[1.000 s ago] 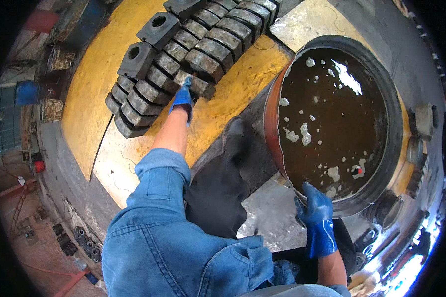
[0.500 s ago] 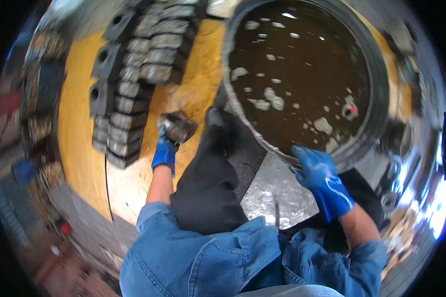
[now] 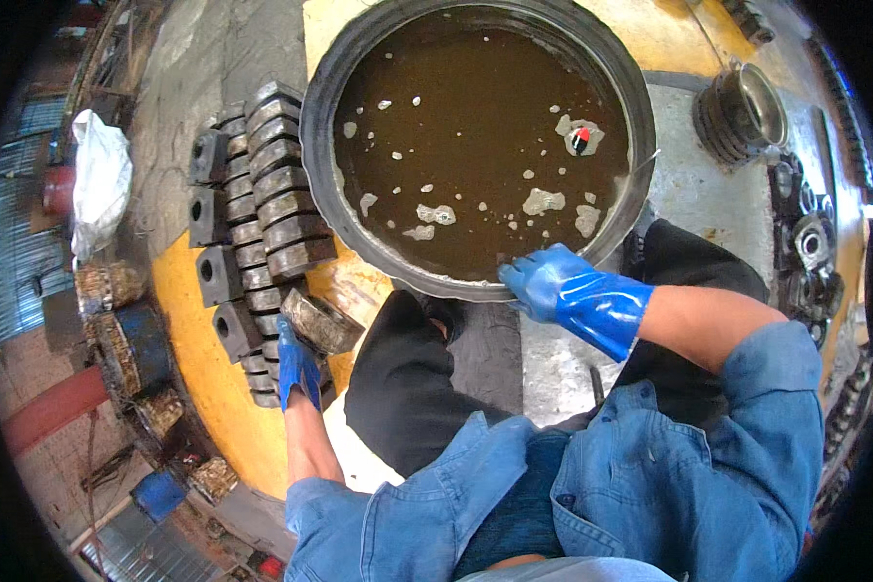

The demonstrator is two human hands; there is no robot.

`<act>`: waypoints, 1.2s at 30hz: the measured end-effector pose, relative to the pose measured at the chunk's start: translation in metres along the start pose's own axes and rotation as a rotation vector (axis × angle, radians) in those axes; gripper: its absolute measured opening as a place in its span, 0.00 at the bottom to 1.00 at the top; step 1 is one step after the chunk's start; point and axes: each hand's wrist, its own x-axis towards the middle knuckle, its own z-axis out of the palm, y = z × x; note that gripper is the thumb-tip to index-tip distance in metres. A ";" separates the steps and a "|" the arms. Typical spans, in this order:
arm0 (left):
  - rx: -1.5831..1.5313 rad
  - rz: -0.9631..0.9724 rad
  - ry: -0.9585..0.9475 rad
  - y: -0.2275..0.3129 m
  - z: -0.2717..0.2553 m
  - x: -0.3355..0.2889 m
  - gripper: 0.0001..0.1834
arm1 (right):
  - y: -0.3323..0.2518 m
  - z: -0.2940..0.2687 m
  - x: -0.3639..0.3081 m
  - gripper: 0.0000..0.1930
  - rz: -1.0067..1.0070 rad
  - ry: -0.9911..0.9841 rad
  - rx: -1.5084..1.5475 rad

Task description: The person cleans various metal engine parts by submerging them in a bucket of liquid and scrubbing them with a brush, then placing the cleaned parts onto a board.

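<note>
My left hand, in a blue rubber glove, is closed on a worn, curved metal block. That block is tilted just beside the rows of similar metal blocks, and whether it touches them I cannot tell. Also gloved in blue, my right hand grips the near rim of a large round black tub, its fingers curled over the edge. Brown liquid with patches of foam fills the tub. A small red and black object floats toward its right side.
Dark blocks with round holes line the left side of the rows, on a yellow floor patch. A white sack is at far left. Stacked metal rings and several metal parts are at right. My legs flank the tub's near side.
The view has shifted, so the tub appears further left. My left hand has brought the metal block leftward, close to the rows. My right hand remains at the tub's rim.
</note>
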 end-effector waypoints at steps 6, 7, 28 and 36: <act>0.357 0.332 -0.063 0.117 0.084 -0.163 0.45 | 0.002 -0.003 -0.007 0.12 -0.101 0.119 0.046; 0.380 0.343 -0.134 0.131 0.086 -0.179 0.47 | 0.006 0.003 -0.007 0.12 -0.125 0.166 0.050; 1.540 1.067 -0.337 0.100 0.517 -0.129 0.41 | 0.017 0.010 -0.006 0.12 -0.151 0.184 0.183; 0.712 0.407 -0.531 0.074 0.602 -0.084 0.48 | 0.017 0.026 0.011 0.12 -0.176 0.135 0.226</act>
